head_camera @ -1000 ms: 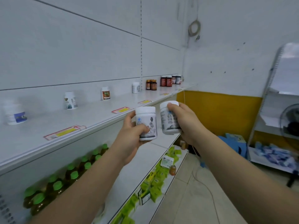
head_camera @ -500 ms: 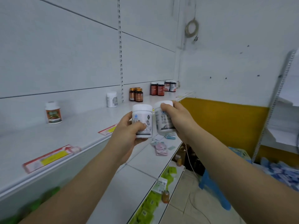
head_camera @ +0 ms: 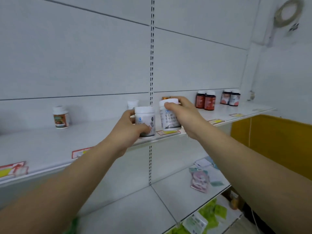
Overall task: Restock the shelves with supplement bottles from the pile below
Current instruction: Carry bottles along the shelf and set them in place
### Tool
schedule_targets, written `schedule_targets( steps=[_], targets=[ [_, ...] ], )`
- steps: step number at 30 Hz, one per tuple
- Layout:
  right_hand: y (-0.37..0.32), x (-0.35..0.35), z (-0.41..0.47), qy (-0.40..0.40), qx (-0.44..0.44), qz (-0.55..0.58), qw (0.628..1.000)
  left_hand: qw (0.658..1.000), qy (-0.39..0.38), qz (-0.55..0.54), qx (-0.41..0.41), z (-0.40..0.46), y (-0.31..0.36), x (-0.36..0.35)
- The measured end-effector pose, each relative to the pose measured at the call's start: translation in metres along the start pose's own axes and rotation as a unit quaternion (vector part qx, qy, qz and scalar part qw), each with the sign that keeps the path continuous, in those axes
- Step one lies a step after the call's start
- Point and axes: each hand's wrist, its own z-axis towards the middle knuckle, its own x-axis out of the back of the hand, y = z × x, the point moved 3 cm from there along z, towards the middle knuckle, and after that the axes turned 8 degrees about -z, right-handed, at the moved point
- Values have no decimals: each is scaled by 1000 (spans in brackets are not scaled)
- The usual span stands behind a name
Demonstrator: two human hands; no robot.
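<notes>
Left hand (head_camera: 130, 128) fingers clamped on one white bottle (head_camera: 145, 121) | right hand (head_camera: 183, 115) fingers clamped on second white bottle (head_camera: 169, 118) | both at the shelf (head_camera: 101, 132) front edge, not yet released | shelf sparsely stocked, I judge most restocking remains

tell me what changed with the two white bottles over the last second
Both hands carried the bottles forward to the top shelf's front edge. The left hand still grips its white bottle, and the right hand still grips its own. Neither was let go.
</notes>
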Motion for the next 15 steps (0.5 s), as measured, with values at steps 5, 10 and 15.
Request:
schedule_targets(
  steps=[5,10,15],
  targets=[
    [21,-20,59,-56,8,-11,998,984,44,175,10,37,-6,12],
    [40,-41,106,-109,31,-69,991,964,23,264,13,74,-22,13],
    [57,-50,151,-160,53,-118,979,960,45,274,32,106,-33,7]
  ],
)
